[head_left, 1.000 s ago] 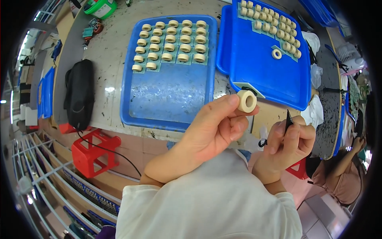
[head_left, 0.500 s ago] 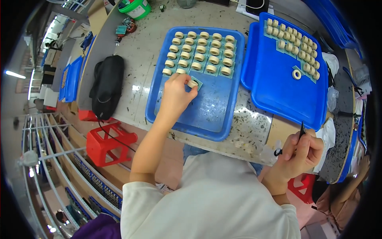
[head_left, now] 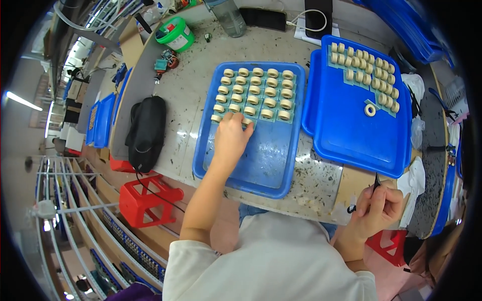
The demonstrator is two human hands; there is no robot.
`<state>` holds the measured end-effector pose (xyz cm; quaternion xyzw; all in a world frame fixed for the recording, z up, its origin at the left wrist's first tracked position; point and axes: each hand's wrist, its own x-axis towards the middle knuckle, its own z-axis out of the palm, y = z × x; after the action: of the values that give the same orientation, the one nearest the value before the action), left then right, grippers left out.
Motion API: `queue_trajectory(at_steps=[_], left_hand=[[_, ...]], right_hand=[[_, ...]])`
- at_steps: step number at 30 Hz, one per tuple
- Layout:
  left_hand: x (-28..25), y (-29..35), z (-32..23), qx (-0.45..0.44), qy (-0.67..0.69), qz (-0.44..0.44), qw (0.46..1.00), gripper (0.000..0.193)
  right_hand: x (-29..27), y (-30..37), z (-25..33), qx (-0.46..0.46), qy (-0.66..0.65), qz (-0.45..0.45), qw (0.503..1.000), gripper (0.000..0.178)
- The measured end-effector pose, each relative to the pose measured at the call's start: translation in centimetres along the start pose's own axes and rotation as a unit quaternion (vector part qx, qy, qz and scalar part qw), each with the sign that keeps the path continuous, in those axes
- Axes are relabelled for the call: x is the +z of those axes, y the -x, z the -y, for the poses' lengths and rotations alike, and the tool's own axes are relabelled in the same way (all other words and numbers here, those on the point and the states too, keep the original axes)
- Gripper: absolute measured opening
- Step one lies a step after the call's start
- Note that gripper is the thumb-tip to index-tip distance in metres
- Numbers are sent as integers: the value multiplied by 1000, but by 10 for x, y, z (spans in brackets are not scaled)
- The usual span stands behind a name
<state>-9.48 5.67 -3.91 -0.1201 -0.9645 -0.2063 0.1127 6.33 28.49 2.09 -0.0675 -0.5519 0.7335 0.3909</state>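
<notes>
My left hand (head_left: 232, 138) is over the blue tray (head_left: 261, 168) in the middle, its thumb and fingers closed on a cream ring (head_left: 247, 121) at the front row. This ring sits on a small green square board, partly hidden by my fingers. Behind it, cream rings on green boards (head_left: 254, 90) stand in several rows. Off to the right, in front of a second blue tray (head_left: 351, 145), my right hand (head_left: 379, 210) grips a thin black pointed tool (head_left: 376, 179), tip upward; its exact kind is unclear.
More ringed boards (head_left: 369, 65) and one ring lying flat (head_left: 370, 110) are in the right tray, stacked on another. Left of the middle tray lies a black pouch (head_left: 145, 133). A green bucket (head_left: 175, 35), a bottle (head_left: 227, 17) and a phone (head_left: 263, 19) stand or lie behind.
The view has shifted, so the trays appear lower. My left fingers have closed further over the front ring and its board, which is now more hidden. My right hand still holds the black tool.
</notes>
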Motion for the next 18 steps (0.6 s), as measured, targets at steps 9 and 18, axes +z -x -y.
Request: queue_trajectory(at_steps=[9,18], left_hand=[[5,6,-2,11,10,-42,999,19],[-19,11,19,-58,3,-129,990,30]], right_hand=[[2,1,-5,8,13,-6,1000,8],[2,-1,-9,8,16,-14,1000,8]])
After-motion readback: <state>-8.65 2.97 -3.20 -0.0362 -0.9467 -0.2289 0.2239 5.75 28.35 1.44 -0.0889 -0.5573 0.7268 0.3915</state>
